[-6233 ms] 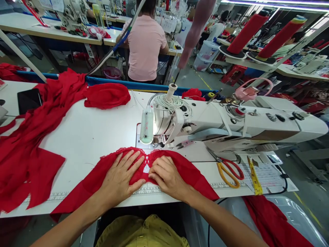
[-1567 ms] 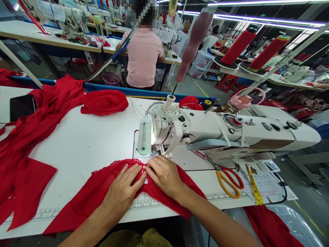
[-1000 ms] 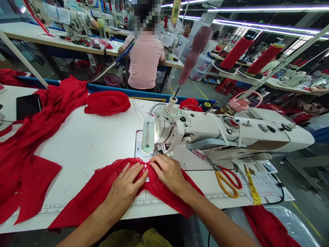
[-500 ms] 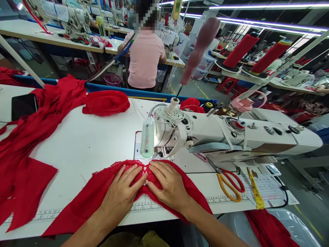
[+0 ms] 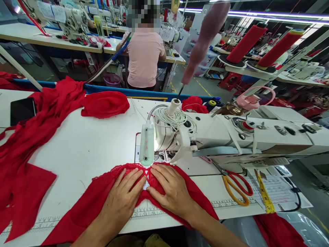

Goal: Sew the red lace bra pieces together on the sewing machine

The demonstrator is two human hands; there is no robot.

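Far L, a phone [image 5: 22,111] lies by a heap of red cloth [image 5: 33,140], prob. parked there to leave the middle of the table [image 5: 77,147] for working. The red lace piece [image 5: 89,199] is spread at the table's front edge, just before the sewing machine [image 5: 205,132]. L hand [image 5: 123,195] lies palm-down on it, fingers straight & slightly apart, gripping nothing; R hand [image 5: 171,188] mirrors it, thumb out toward the mid gap. Looks like they press so both lacy halves stay flat & level. White patch [image 5: 146,185] between them has faint marks, can't tell what.

Further R, scissors [image 5: 225,174] lie handles toward the person, prob. for quick reach; tape measure [image 5: 264,192] lies across a sheet [image 5: 281,190], maybe weighting it.

Writing: ruler marks along the edge, approx. "12" & "14" legible; sheet's lines too small; no brand I can read.
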